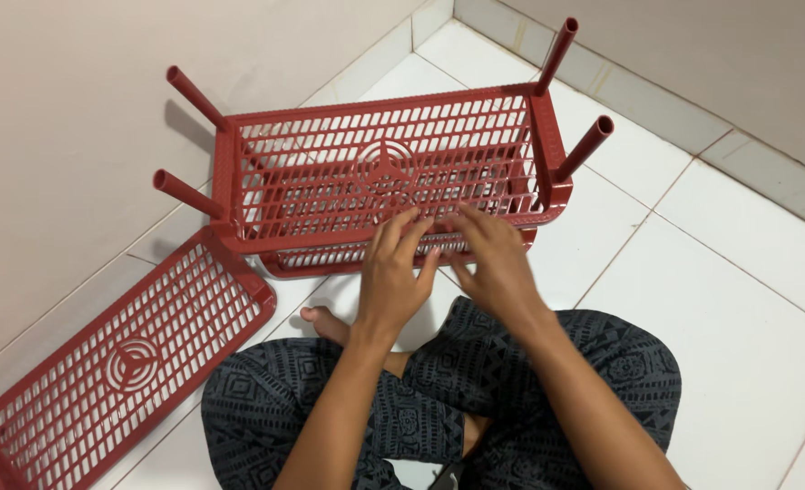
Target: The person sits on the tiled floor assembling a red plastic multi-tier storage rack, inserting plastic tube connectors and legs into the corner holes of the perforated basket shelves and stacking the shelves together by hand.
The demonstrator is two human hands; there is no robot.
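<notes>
Here, a white tiled floor [747, 299] meets pale walls [58, 136] in a corner, and a red plastic rack shelf [384, 172] with a slotted grid lies on the tiles just short of that corner, its grid face turned toward the camera and four red tube legs [189, 193] sticking out from its corners, two to the left and two to the right. To the lower left of the shelf, a second red slotted tray [121, 363] lies flat on the floor along the wall, one end just beside the shelf's near left corner; whether the two touch cannot be told. A person sits cross-legged on the floor directly in front of the shelf, in dark patterned trousers [475, 381], with one bare foot [322, 323] showing just below the shelf's near edge. Both hands reach to the middle of that near edge. The left hand [391, 277] is spread loosely, its fingertips resting on the shelf's lower rim. The right hand [493, 263], just beside it, is blurred with motion; its fingers lie over the same rim, and whether they are gripping it cannot be told. Neither hand is clenched into a fist, and the two hands sit close together, nearly touching.
</notes>
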